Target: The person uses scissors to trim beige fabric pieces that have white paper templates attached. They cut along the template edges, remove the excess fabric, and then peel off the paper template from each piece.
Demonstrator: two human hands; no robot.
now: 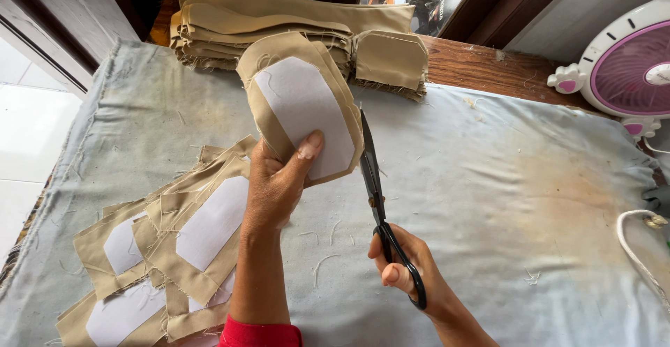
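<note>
A pale cloth-covered table [488,200] is filling the frame, with folded tan stacks [279,29] at its far edge and untrimmed pieces [174,249] at the near left. Above it, the left hand [276,183] is pinching a tan fabric piece [300,110] with white interfacing, thumb pressed on the white. The right hand [405,270] is closing around black scissors [377,207], blades meeting the piece's right edge. Cutting well likely means following the interfacing outline steadily. The blade tips are hard to make out behind the fabric; a pink fan [628,68] is cut off at right.

Matt tan cloth piece [296,103], glossy black metal scissors [380,214]
</note>
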